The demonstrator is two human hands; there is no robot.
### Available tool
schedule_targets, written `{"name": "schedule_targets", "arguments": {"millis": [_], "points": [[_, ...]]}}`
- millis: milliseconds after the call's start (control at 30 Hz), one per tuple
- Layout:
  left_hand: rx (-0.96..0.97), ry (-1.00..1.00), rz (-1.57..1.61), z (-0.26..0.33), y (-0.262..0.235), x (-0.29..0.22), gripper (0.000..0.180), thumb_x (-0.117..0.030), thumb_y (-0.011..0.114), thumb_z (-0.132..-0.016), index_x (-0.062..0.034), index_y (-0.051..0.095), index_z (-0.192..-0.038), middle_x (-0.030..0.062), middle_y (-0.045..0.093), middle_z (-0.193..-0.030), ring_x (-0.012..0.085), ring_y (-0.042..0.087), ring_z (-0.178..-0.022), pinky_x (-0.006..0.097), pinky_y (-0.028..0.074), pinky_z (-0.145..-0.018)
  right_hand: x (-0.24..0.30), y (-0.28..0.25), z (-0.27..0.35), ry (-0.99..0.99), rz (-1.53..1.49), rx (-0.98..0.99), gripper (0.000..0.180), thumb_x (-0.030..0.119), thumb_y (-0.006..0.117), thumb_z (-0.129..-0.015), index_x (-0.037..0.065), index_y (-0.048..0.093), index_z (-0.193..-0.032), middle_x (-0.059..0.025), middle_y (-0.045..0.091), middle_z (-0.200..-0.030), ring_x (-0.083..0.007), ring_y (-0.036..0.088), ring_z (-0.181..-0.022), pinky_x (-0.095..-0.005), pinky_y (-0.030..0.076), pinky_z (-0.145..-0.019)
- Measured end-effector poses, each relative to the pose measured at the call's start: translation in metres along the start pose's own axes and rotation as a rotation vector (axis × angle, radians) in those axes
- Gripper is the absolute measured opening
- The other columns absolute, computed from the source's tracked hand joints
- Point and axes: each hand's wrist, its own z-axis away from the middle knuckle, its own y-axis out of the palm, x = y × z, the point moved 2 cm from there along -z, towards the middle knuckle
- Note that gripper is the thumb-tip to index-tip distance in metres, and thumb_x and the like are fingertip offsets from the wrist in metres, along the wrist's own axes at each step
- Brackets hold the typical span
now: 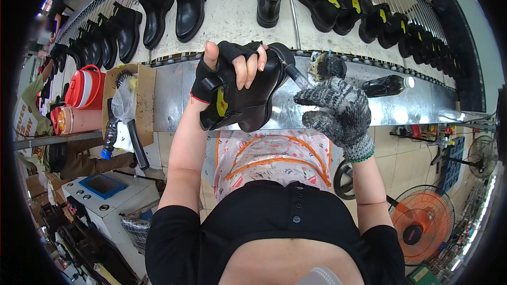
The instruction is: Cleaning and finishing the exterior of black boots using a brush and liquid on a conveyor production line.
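Observation:
A black ankle boot [256, 100] with a yellow inner label is tilted on its side above the metal bench edge. My left hand [228, 66], in a black fingerless glove, is closed around it, fingers over the upper. My right hand [339, 110] wears a grey knitted glove and pinches a slim tool with a clear handle and dark tip [299, 77]. That tip meets the edge of the boot's sole; whether it is a brush I cannot tell. Just beyond the right glove sits a round, dark-stained pot [327, 66], partly hidden by it.
Black boots [191, 8] stand in a row along the pale conveyor [227, 21] behind the metal bench [174, 87]. A dark bottle [388, 85] lies at right. A cardboard box [145, 100] with a brush and a red jug [84, 88] are left. An orange fan [422, 224] stands lower right.

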Motion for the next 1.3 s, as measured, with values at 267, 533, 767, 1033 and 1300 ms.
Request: {"name": "schedule_targets", "arguments": {"millis": [267,533,767,1033,1300], "points": [[-0.06,0.091,0.079,0.003,-0.015,0.004,0.081,-0.062,0.012,-0.092,-0.0053,0.047,-0.047,0.0043,0.043,-0.049,0.0208,0.041,-0.071,0.035,0.027,-0.093,-0.006,0.013,-0.009,-0.091,0.032,-0.083,0.021,0.034,0.065,-0.075,0.022,0.072,-0.092,0.0021,0.067,-0.086,-0.0206,0.059,-0.076,-0.0321,0.045,-0.068],[-0.155,0.118,0.154,0.014,-0.054,0.005,0.079,-0.063,0.01,-0.092,-0.0078,0.046,-0.049,0.005,0.046,-0.055,0.0224,0.039,-0.081,0.034,0.026,-0.093,-0.035,0.075,-0.017,-0.156,0.127,-0.203,0.017,0.035,0.064,-0.076,0.028,0.07,-0.09,0.003,0.056,-0.077,-0.0161,0.054,-0.066,-0.0325,0.041,-0.057],[-0.257,0.167,0.298,0.027,-0.09,0.009,0.077,-0.066,0.013,-0.091,-0.0091,0.047,-0.05,0.0049,0.047,-0.058,0.0215,0.041,-0.085,0.034,0.025,-0.098,-0.033,0.108,-0.035,-0.193,0.009,-0.202,0.014,0.03,0.061,-0.079,0.027,0.07,-0.089,0.0,0.056,-0.074,-0.0187,0.055,-0.066,-0.0347,0.042,-0.055],[-0.36,0.193,0.329,0.045,-0.117,0.012,0.077,-0.067,0.014,-0.09,-0.008,0.048,-0.054,0.0051,0.046,-0.061,0.0218,0.042,-0.087,0.035,0.025,-0.101,-0.032,0.135,-0.031,-0.147,-0.129,-0.13,0.018,0.022,0.053,-0.083,0.017,0.071,-0.084,-0.0027,0.061,-0.08,-0.0213,0.057,-0.071,-0.033,0.045,-0.064],[-0.332,0.192,0.364,0.053,-0.134,0.017,0.079,-0.07,0.013,-0.087,-0.0075,0.051,-0.057,0.0061,0.049,-0.065,0.0225,0.043,-0.089,0.036,0.025,-0.101,-0.047,0.143,-0.028,-0.142,-0.195,-0.106,0.013,0.021,0.057,-0.082,0.022,0.07,-0.084,-0.0002,0.059,-0.075,-0.0199,0.057,-0.068,-0.0352,0.043,-0.056]]}}
